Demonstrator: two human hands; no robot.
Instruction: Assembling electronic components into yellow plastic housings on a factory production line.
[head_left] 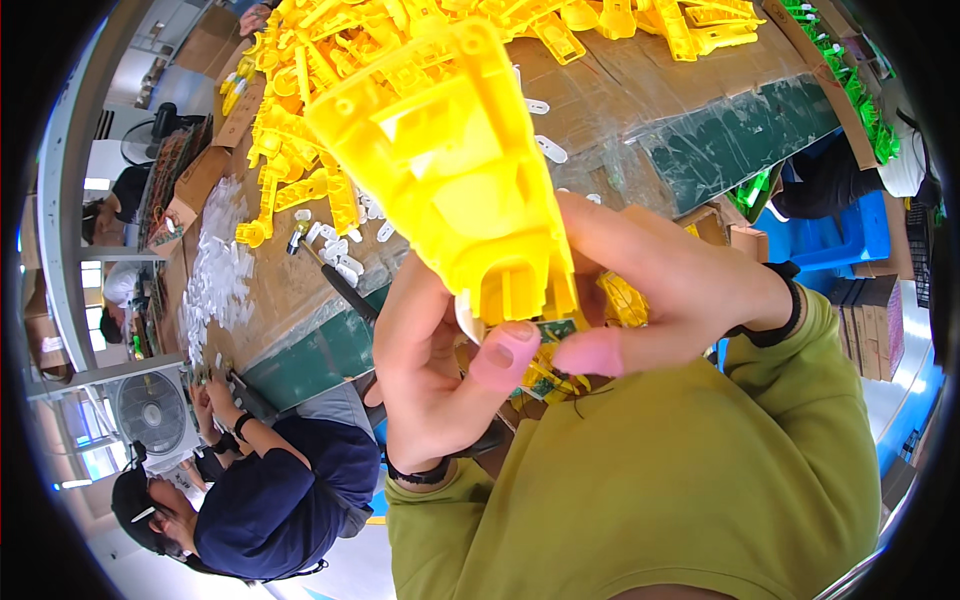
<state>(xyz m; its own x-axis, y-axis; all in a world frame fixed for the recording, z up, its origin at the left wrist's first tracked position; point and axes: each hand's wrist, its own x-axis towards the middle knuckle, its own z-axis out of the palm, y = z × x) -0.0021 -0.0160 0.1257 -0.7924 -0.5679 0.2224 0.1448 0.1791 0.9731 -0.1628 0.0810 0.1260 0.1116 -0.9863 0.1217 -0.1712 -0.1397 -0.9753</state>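
Your left hand (425, 365) and right hand (665, 265), partly closed, grip the yellow plastic shell (465, 180), thumbs near a small green board (556, 328) at its narrow end

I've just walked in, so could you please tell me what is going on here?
The person's left hand and right hand hold a hollow yellow plastic housing near its narrow end, where a small green circuit board shows. A heap of yellow plastic parts lies beyond on the brown-topped table, with small white oval plastic pieces nearby.
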